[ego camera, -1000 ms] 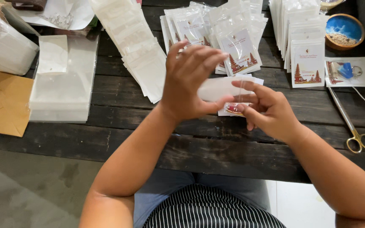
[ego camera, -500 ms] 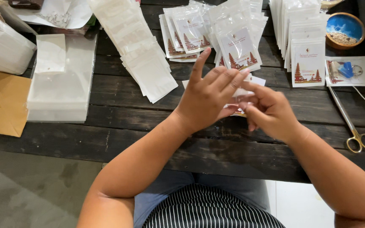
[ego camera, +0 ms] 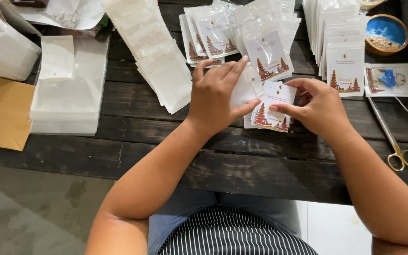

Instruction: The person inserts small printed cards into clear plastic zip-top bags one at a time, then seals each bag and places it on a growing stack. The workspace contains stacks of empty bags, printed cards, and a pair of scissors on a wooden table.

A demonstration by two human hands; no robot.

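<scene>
A dark wooden counter (ego camera: 133, 156) made of broad planks fills most of the view, with the person seated at its near edge. On its left side sits a thick stack of clear plastic sleeves (ego camera: 67, 101), and just left of that a flat brown envelope (ego camera: 1, 111) lies partly over the edge. A long fanned row of empty white pouches (ego camera: 154, 52) runs from the top toward the middle. At the top centre lies a spread of packed cards (ego camera: 242, 35), each sealed in a clear pouch and printed with red-brown tower shapes. To the right stand more packed cards in upright rows (ego camera: 341, 42). A round wooden bowl with a blue inside (ego camera: 386, 34) sits in the top right corner, and gold-handled scissors (ego camera: 395, 141) lie along the right edge.

In the middle, just in front of the person, rests a small pile of printed cards (ego camera: 272, 111). The left hand (ego camera: 216, 101) has its fingers curled around a clear pouch (ego camera: 246, 87), pinching it between thumb and forefinger just above the pile. The right hand (ego camera: 319, 111) grips the top card of the pile with its fingers and thumb, touching the pouch's open side.
</scene>
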